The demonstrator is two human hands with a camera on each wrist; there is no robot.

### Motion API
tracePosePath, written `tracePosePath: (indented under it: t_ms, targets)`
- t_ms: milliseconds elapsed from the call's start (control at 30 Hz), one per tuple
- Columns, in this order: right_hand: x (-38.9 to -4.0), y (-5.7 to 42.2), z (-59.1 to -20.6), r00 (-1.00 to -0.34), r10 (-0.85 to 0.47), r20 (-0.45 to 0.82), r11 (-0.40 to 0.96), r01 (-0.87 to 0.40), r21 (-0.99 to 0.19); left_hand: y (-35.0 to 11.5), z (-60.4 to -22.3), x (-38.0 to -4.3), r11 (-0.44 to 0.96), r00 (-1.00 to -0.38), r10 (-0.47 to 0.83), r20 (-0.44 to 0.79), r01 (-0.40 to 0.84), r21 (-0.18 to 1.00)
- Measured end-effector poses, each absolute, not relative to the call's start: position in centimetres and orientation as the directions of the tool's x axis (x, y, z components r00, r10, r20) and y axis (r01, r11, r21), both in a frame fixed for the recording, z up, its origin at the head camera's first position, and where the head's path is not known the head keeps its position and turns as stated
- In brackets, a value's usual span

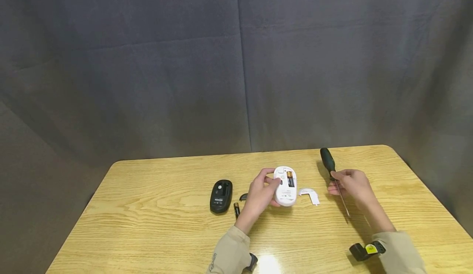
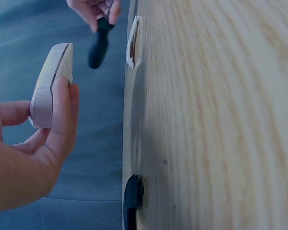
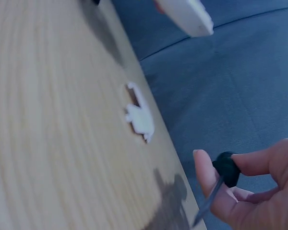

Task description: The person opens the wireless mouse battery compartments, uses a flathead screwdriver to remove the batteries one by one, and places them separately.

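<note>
Left wrist view: white mouse [image 2: 45, 91] sits between the fingers [image 2: 62, 108].

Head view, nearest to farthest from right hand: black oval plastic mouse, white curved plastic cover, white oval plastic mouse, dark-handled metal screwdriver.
1. Screwdriver: pinched in right hand.
2. White cover: left of that hand.
3. White mouse: farther left, in left hand.
4. Black mouse: leftmost, past left hand.
</note>
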State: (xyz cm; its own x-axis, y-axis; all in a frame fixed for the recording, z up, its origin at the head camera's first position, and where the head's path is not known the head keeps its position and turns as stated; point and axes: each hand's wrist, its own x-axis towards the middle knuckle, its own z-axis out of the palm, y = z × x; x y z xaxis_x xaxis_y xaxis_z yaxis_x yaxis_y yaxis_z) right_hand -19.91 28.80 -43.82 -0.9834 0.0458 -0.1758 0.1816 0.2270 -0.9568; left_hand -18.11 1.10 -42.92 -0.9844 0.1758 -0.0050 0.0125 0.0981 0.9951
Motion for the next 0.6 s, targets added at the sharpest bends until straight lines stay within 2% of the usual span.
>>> tracePosePath:
  t_ms: [133, 267, 400, 600]
  targets:
    - [-20.0, 29.1, -43.6, -0.987, 0.012, -0.162, 0.118, 0.163, -0.980, 1.1, -43.0, -18.1, 0.096, -0.984, 0.180, -0.006, 0.012, 0.995]
    - [-20.1, 29.5, -43.2, -0.986, -0.049, -0.159, -0.086, 0.163, -0.983, 1.1, -43.1, -18.1, 0.094, -0.984, 0.180, -0.009, 0.008, 0.996]
    - [-20.1, 29.9, -42.7, -0.984, -0.089, -0.156, -0.307, 0.176, -0.935, 1.1, -43.2, -18.1, 0.094, -0.983, 0.183, -0.012, 0.005, 0.996]
    - [-19.8, 30.0, -42.1, -0.985, -0.114, -0.129, -0.498, 0.169, -0.851, 1.2, -43.3, -18.2, 0.093, -0.982, 0.187, -0.006, 0.011, 0.996]
